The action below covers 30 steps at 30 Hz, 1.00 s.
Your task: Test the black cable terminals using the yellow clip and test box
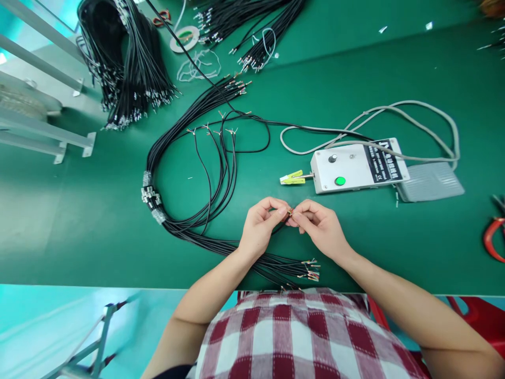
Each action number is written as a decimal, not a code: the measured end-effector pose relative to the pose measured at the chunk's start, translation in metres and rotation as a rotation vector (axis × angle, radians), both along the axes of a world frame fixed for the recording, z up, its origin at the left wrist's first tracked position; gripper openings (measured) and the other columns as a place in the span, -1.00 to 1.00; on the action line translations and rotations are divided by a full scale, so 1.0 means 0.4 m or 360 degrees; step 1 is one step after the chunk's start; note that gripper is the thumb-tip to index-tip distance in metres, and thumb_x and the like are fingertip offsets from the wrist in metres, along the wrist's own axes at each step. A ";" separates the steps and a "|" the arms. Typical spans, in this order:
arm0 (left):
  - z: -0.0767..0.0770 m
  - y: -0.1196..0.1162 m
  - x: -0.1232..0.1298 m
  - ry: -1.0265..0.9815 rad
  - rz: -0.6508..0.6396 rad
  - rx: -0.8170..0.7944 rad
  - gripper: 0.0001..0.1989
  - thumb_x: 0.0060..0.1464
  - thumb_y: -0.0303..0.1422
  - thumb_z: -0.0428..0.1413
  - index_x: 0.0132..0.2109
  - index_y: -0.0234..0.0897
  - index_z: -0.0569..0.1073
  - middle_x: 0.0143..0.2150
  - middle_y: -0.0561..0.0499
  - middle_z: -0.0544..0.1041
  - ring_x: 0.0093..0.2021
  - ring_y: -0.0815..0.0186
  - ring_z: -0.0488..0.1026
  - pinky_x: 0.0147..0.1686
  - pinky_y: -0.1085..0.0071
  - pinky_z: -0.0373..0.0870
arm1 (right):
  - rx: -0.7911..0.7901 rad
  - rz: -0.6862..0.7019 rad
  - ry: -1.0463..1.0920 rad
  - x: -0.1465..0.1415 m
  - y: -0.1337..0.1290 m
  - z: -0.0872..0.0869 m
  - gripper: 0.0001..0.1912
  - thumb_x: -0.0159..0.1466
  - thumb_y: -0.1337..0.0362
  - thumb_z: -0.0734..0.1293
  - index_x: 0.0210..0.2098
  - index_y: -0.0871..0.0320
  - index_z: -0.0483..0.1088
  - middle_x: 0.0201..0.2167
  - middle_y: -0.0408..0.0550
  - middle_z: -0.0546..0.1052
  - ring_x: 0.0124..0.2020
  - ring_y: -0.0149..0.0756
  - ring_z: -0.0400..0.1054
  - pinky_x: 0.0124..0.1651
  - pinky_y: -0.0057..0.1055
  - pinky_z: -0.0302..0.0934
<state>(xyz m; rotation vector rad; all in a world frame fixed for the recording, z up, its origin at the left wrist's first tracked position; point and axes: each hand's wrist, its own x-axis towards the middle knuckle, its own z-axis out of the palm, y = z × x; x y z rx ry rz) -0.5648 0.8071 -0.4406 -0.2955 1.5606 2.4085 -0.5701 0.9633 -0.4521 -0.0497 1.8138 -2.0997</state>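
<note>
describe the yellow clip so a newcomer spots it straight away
On the green table, just beyond the right hand, lies a white box with a green button. On its left end, a short metal rod carries the yellow clip. Bright yellow sets it apart from the box and grey cord.

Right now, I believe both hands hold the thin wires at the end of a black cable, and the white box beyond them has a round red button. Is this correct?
Not quite: in the head view, the round button on the white box is green. The left hand and right hand do hold the thin wires of a black cable.
</note>
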 end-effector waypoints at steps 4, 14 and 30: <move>0.001 -0.001 -0.003 -0.0050 -0.0045 0.0040 -0.79 0.09 -0.28 0.28 -0.34 -0.35 0.50 -0.36 0.01 0.53 -0.41 0.41 0.49 -0.32 0.45 0.48 | 0.0013 0.0003 -0.0011 0.000 0.002 -0.001 -0.70 0.24 0.02 0.43 -0.38 0.13 0.42 -0.50 -0.12 0.55 -0.50 -0.40 0.35 -0.45 -0.43 0.24; -0.002 -0.001 -0.005 0.0179 -0.0286 -0.0189 -0.82 0.09 -0.31 0.29 -0.17 -0.30 0.59 -0.22 0.00 0.47 -0.47 0.46 0.49 -0.41 0.46 0.44 | 0.0153 0.0007 0.0110 0.003 0.007 -0.013 -0.74 0.28 0.06 0.38 -0.34 0.13 0.40 -0.59 -0.21 0.44 -0.57 -0.42 0.29 -0.47 -0.43 0.17; -0.034 0.009 0.024 0.1113 -0.0199 -0.1600 -0.85 0.32 -0.48 -0.04 -0.23 -0.24 0.39 -0.31 -0.01 0.44 -0.28 0.34 0.39 -0.25 0.40 0.38 | 0.1365 0.0098 0.1101 -0.010 0.038 -0.017 -0.81 0.42 0.24 0.22 -0.28 0.11 0.41 -0.33 -0.12 0.51 -0.41 -0.36 0.38 -0.28 -0.39 0.16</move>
